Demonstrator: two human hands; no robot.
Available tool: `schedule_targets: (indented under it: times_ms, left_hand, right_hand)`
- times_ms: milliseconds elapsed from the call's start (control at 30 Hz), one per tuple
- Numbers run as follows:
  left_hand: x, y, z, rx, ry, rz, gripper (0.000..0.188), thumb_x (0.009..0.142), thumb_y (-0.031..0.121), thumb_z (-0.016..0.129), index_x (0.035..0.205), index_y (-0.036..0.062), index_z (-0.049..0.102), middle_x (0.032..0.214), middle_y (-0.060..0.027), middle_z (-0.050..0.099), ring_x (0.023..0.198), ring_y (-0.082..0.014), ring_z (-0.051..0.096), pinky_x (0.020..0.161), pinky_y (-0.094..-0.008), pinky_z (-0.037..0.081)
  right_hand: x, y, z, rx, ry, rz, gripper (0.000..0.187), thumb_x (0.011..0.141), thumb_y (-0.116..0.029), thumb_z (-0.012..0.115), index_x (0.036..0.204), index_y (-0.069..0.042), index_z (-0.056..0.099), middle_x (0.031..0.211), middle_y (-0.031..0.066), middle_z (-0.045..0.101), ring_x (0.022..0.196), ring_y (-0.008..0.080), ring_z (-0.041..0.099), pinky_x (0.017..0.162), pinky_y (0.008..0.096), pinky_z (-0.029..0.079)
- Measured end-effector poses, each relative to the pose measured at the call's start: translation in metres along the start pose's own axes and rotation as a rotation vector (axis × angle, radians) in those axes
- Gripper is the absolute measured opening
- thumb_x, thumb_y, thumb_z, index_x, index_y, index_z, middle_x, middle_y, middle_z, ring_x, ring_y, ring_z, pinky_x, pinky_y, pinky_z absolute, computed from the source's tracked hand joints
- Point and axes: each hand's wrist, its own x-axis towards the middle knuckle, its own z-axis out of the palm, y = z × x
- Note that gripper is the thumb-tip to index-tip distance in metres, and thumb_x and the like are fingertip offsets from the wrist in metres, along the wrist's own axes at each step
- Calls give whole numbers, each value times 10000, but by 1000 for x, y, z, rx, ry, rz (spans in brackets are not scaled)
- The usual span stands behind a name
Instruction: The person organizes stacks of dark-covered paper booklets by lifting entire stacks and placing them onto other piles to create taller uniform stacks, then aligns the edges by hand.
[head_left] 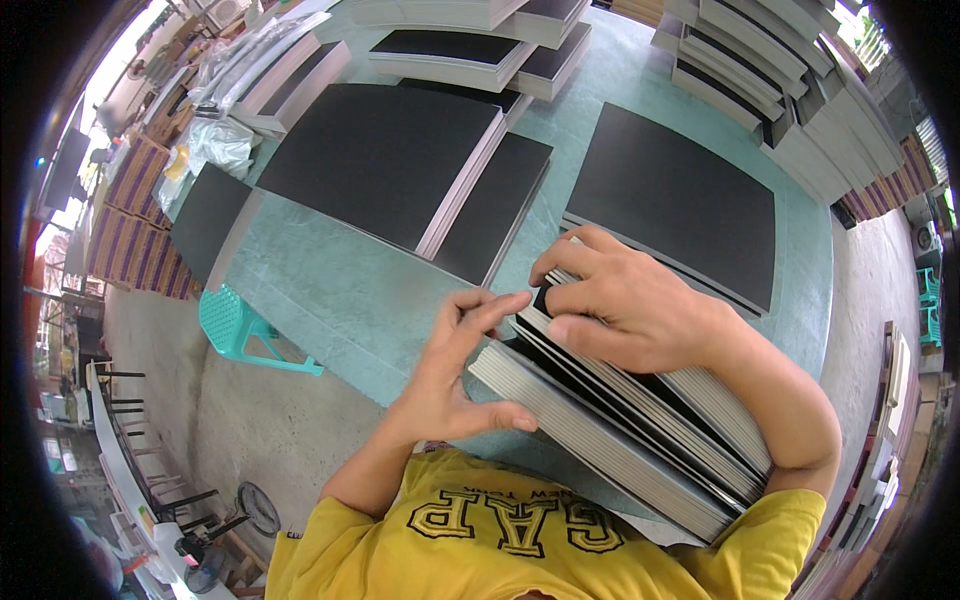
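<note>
A thick bundle of black boards with pale edges [610,435] stands on edge against my body, its layers fanned apart with dark gaps between them. My right hand [635,310] curls over the upper part of the bundle, fingers wrapped round several boards and thumb lying along their edges. At the bundle's left end is my left hand [465,365], thumb and fingers spread around the corner. Its thumb tip rests by the nearest layers and its fingertips come close to my right hand's fingers. The boards' lower faces are hidden.
A green table [330,270] carries a flat black board stack [680,200] beyond my right hand and more black stacks [385,160] to the left. Taller piles [740,60] rise at the far right. A turquoise plastic stool [240,325] stands off the left edge; a fan [258,508] is lower left.
</note>
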Motion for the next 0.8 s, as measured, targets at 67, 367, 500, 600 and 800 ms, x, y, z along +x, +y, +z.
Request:
schedule_targets:
  times_ms: [67,367,500,600,800]
  left_hand:
    - [-1,-11,1,116,69,106,874,557,386,858,1229,5,449,1073,-111,491,948,-181,507,887,-302,398]
    - [10,-16,30,-285,157,-7,786,692,312,750,1300,-2,364,1001,-105,515,856,-162,545,745,-281,447]
    - [14,-13,33,-272,171,-41,769,706,274,708,1339,-8,373,969,-100,513,846,-156,535,758,-277,442]
    - [16,-10,31,-250,169,-30,735,689,192,713,1331,1,411,967,-104,515,870,-162,527,787,-283,438]
    - [22,-9,28,-150,130,-16,711,695,227,695,1317,2,434,960,-103,520,852,-176,534,779,-290,439]
  right_hand:
    - [0,-1,-3,60,-34,40,294,806,-128,468,1071,-38,560,1077,143,536,1001,329,449,889,412,375]
    - [2,-2,0,153,8,135,731,740,-45,424,1414,-56,142,1184,188,505,1117,368,434,978,428,344]
    - [0,4,5,349,117,126,804,722,-31,445,1436,-70,76,1220,220,468,1157,374,441,1007,405,326]
    - [0,2,3,349,111,165,844,712,-25,458,1443,-76,40,1232,239,449,1150,374,456,1010,399,324]
    - [0,1,2,363,61,195,848,713,-27,465,1445,-76,40,1198,224,464,1121,363,473,996,402,339]
